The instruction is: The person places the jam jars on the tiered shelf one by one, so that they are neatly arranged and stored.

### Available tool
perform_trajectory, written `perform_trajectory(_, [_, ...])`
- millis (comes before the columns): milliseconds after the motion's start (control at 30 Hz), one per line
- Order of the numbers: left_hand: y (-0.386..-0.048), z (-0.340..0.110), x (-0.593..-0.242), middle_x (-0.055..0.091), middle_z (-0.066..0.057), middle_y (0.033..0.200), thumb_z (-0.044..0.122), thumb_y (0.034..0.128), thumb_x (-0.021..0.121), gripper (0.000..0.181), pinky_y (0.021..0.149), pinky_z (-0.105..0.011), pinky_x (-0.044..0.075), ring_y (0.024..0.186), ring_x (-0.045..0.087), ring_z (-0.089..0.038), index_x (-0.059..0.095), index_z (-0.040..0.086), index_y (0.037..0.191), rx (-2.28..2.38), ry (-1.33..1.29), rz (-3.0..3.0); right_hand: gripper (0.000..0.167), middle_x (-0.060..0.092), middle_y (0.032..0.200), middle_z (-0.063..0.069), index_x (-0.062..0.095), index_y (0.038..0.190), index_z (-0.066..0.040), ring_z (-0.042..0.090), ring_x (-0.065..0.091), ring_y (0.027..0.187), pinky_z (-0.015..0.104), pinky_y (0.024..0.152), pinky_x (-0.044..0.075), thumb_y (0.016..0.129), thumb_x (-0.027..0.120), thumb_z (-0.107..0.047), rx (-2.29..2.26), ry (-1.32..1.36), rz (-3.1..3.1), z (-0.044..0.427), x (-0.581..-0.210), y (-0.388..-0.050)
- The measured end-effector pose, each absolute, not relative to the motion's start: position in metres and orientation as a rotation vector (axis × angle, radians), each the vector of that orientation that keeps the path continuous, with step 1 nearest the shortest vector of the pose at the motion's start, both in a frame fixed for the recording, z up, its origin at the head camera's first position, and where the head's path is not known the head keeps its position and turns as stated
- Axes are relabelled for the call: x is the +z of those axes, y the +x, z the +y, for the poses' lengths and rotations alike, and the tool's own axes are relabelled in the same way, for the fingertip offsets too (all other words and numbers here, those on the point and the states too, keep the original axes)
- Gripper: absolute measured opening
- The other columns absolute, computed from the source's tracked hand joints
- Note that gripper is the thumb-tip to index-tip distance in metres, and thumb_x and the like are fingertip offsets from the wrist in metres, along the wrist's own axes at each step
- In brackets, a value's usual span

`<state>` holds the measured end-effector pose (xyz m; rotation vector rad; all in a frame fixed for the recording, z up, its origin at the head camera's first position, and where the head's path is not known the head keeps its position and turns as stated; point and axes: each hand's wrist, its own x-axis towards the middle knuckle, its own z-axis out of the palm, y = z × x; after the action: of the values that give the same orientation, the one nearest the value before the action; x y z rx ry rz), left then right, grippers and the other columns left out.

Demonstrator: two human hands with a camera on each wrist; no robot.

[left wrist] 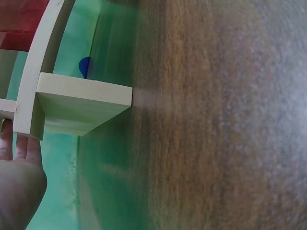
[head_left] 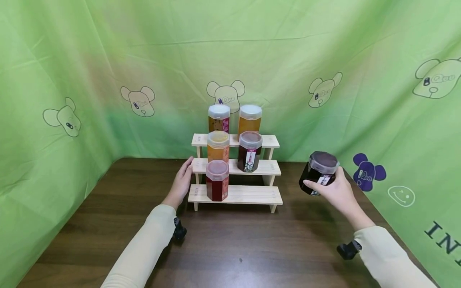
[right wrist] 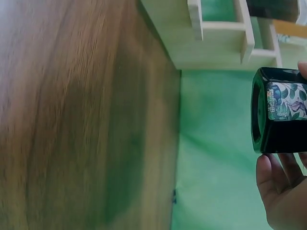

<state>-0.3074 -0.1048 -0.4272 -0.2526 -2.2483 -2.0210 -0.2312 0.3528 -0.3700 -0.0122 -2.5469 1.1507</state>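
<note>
My right hand [head_left: 336, 192] grips a dark jar [head_left: 312, 176] with a clear lid, held in the air right of the shelf. In the right wrist view the dark jar [right wrist: 283, 134] shows a leafy label, with fingers around it. My left hand [head_left: 181, 182] touches the left side of a three-step pale wooden shelf [head_left: 255, 195], fingers extended; the left wrist view partly hides its fingertips behind the board. A red jar [head_left: 217, 188] stands on the bottom step. On the middle step are a yellow jar [head_left: 216, 153] and another dark jar [head_left: 248, 158].
Two amber jars, a left one [head_left: 216, 125] and a right one [head_left: 248, 126], stand on the top step. The shelf sits toward the back of a brown wooden table [head_left: 230, 248]. Green cloth [head_left: 173, 60] with bear drawings hangs behind and at both sides.
</note>
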Motion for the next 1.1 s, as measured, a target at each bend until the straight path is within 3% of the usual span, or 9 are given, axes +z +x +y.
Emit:
perform_trajectory(433, [-0.308,-0.105,-0.428,0.027,-0.006,0.163,0.029,0.1119,0.032,0.05,0.12,-0.047,0.018,0.149,0.022,-0.025,0.029,0.016,0.16,-2.024,-0.246,-2.267,0.096,0.054,0.127,0.022,0.032,0.147,-0.005,0.039,0.053,0.117,0.058,0.098,0.04,0.076,0.09,-0.035,1.192,0.133,-2.5,0.314,-0.375,-0.23])
perform_trajectory(1100, [-0.305,-0.106,-0.423,0.026,-0.006,0.163,0.027,0.112,0.032,0.05,0.12,-0.047,0.019,0.148,0.023,-0.026,0.028,0.013,0.16,-2.023,-0.248,-2.269,0.092,0.054,0.122,0.016,0.044,0.138,-0.004,0.033,0.054,0.114,0.051,0.098,0.042,0.067,0.095,-0.031,1.254,0.297,-2.508,0.245,-0.397,-0.244])
